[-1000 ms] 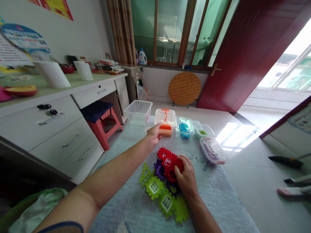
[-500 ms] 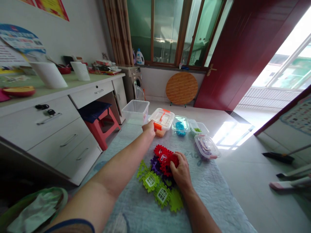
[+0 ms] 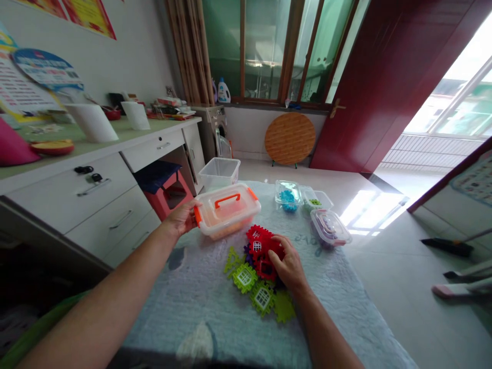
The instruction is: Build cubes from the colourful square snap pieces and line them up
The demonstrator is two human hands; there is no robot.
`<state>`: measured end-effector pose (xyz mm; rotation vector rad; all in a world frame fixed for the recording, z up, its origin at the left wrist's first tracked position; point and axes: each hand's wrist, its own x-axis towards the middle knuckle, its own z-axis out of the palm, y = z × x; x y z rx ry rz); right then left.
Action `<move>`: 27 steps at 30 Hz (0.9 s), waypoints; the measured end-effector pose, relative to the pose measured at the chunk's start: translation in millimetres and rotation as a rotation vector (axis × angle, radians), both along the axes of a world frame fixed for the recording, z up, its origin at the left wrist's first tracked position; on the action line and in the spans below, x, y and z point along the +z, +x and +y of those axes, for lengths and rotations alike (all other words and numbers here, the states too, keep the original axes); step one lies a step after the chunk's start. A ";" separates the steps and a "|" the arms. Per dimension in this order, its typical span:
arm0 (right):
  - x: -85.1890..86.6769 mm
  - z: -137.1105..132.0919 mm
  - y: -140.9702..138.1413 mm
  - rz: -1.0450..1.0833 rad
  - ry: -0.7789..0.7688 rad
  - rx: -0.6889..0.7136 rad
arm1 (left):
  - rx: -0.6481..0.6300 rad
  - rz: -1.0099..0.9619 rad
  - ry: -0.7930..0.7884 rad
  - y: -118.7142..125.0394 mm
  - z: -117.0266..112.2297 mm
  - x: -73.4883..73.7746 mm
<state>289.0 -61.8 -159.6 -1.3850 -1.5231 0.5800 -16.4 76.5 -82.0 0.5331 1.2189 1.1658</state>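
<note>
The left hand point(image 3: 180, 218) is holding the end of a clear plastic box point(image 3: 226, 211) with an orange handle above the pale quilt point(image 3: 180, 312); the right hand point(image 3: 288, 267) is curled over red interlocking building pieces point(image 3: 261, 251), though whether it is gripping them is hard to tell.

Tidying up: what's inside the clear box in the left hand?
Something orange shows through the clear box, in the left hand, but the lid hides its shape.

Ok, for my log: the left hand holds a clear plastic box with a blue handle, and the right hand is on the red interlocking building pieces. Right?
Not quite: the head view shows the handle of the clear plastic box is orange, not blue. The left hand does hold that box, and the right hand is on the red interlocking building pieces.
</note>
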 end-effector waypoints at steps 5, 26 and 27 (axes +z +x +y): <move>-2.1 1.0 3.1 0.057 0.010 -0.027 | -0.049 0.051 0.036 -11.2 -20.5 -12.7; 72.4 125.2 -44.3 -0.259 -0.187 -0.130 | 0.274 0.302 0.383 17.7 -43.0 -53.5; 73.1 129.7 -46.4 -0.268 -0.218 -0.133 | 0.268 0.293 0.409 17.4 -42.6 -55.8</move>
